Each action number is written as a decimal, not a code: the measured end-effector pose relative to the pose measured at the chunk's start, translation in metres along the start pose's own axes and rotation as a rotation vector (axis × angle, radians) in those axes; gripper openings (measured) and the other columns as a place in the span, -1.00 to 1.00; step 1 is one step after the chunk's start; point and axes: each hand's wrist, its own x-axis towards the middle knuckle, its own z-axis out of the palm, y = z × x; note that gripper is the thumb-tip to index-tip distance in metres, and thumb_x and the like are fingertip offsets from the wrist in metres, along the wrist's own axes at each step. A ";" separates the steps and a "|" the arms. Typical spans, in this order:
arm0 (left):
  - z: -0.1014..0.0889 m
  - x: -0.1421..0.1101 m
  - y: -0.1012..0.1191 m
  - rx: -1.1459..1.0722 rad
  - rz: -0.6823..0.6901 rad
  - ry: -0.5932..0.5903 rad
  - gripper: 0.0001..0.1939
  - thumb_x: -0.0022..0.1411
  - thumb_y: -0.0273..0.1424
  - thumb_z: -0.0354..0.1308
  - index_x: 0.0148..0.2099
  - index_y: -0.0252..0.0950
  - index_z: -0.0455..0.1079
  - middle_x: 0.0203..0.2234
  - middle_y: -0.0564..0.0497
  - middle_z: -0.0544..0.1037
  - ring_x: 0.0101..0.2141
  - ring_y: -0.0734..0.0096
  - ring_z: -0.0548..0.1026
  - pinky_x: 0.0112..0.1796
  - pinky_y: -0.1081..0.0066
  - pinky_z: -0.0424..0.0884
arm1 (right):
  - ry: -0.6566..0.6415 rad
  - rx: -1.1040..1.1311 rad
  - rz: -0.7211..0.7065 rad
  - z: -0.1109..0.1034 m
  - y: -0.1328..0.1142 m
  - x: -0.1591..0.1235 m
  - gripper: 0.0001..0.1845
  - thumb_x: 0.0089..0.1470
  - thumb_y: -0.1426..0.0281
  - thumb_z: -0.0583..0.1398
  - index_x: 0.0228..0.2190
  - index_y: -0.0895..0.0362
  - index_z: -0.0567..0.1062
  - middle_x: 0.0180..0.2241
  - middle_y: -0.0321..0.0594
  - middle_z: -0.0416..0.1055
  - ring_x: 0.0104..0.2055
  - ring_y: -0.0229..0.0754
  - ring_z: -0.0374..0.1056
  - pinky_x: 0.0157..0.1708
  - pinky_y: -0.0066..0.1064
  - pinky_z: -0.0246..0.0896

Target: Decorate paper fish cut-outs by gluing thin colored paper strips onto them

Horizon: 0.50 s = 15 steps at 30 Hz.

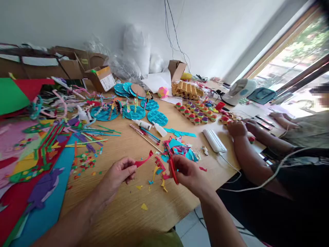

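Most of the space is taken up by a big flat brown wooden table [110, 212]. At the right, a person in dark clothes [295, 192] is seen, with arms held over the table. The left side is covered by a wide sheet of smooth blue paper [50, 219], with bright shapes laid on it. Past the middle, a bumpy egg tray with red, green and purple cups [196, 115] is set down. Nearer, blue, red and purple paper scraps [181, 149] are heaped. The left hand [122, 172] is nearly closed, thumb and finger pinched together; the right hand [189, 174] is curled almost closed. To its right, a long white plastic box with a cable [214, 140] is placed. A pair of scissors with red handles [174, 170] is held by the right hand, tips aimed at the heap; how wide the blades are spread cannot be told. One end of a thin red strip [144, 162] is gripped by the left hand, its free end pointed toward the heap. Below, a tiny yellow scrap [144, 206] is seen on the wood
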 end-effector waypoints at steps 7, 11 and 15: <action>0.010 0.004 0.005 -0.022 0.059 -0.026 -0.81 0.01 -0.31 0.15 -0.41 -0.31 0.25 -0.60 0.16 0.31 -0.57 0.60 0.23 -0.53 0.56 0.18 | -0.190 0.172 0.085 0.035 0.015 -0.036 -0.70 0.02 0.15 0.08 -0.37 0.14 0.27 -0.56 -0.39 0.12 -0.56 -0.36 0.09 -0.58 -0.51 -0.04; 0.016 0.003 0.011 -0.046 0.078 -0.058 -0.84 0.04 -0.34 0.14 -0.40 -0.32 0.28 -0.54 0.11 0.38 -0.51 0.57 0.27 -0.46 0.55 0.24 | -0.145 -0.118 0.086 0.047 0.012 -0.032 -0.73 0.08 0.20 0.04 -0.45 0.16 0.27 -0.55 -0.35 0.15 -0.50 -0.31 0.10 -0.52 -0.48 -0.04; 0.019 0.002 0.013 -0.084 0.058 -0.088 -0.85 0.06 -0.34 0.14 -0.37 -0.32 0.29 -0.50 0.06 0.43 -0.43 0.50 0.35 -0.42 0.52 0.27 | -0.142 -0.196 0.063 0.052 0.010 -0.028 -0.74 0.09 0.22 0.04 -0.47 0.16 0.27 -0.55 -0.35 0.16 -0.50 -0.31 0.08 -0.52 -0.48 -0.06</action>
